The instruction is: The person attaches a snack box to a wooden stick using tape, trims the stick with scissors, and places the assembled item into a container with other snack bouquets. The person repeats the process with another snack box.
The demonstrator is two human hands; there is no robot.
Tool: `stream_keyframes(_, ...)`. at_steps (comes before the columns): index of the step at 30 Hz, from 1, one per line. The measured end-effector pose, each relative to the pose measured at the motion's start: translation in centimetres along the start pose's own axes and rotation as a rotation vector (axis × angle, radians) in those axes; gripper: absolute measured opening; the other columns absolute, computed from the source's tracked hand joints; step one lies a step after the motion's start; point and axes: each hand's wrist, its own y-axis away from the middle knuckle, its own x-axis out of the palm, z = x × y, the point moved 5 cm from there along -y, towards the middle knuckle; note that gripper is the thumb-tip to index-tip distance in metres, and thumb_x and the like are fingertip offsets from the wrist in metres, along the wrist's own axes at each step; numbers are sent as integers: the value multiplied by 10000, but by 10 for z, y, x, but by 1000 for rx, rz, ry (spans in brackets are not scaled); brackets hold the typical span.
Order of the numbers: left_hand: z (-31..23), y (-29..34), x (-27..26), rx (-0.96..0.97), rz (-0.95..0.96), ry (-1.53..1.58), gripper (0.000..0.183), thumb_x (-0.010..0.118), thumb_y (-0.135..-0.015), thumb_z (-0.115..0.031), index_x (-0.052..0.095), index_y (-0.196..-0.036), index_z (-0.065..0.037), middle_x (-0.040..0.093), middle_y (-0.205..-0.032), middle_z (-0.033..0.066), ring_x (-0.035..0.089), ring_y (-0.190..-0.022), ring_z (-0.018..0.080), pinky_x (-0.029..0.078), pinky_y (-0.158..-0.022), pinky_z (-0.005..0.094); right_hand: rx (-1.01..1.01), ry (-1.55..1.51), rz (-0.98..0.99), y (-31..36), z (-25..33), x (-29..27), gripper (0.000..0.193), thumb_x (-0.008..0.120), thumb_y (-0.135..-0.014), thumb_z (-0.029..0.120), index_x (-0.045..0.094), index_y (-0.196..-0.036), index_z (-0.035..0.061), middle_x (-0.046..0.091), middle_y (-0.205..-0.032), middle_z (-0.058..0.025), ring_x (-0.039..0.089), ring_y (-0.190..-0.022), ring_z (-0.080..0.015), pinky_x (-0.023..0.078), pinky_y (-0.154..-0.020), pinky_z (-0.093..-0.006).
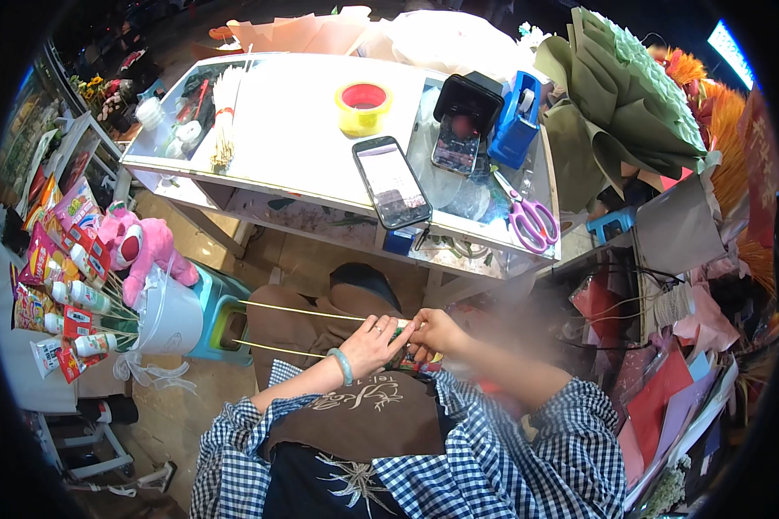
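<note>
Over my lap my hands meet at the fingertips. My left hand (369, 346), with a pale bangle at its wrist, is closed at the end of a thin wooden stick (303, 310) that runs out to the left. A second thin stick (290, 349) passes below it toward the wrist. My right hand (435, 332) is pinched against the left fingers, on a small item mostly hidden by both hands. Just under the right hand a small colourful packet (431, 360) shows in part. The brown apron (355, 415) lies below the hands.
Ahead stands a white table (294, 112) with yellow tape (363, 108), phone (392, 182), tape dispenser (517, 121) and purple scissors (532, 223). At left, a white bucket (170, 316) of snacks on sticks and a pink plush toy (147, 255) rest on a stool (219, 316). Wrapping paper (658, 398) crowds the right.
</note>
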Motion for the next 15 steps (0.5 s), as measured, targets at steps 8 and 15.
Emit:
stream_keyframes(8, 4, 3, 3, -45, 21, 128, 716, 618, -754, -169, 351, -1405, -38, 509, -1175, 198, 510, -1096, 331, 390, -941, 446, -94, -137, -71, 5, -11, 4, 207, 622, -882, 65, 427, -933, 21, 635, -649, -130, 611, -454, -167, 433, -348, -285)
stream_keyframes(15, 3, 4, 8, -5, -7, 76, 623, 627, -763, -199, 422, -1350, -175, 496, -1196, 214, 506, -1101, 341, 392, -937, 453, -377, 699, -380, 25, -2, -11, 266, 668, -826, 243, 492, -910, 63, 647, -684, -134, 650, -650, -325, 493, -574, -419)
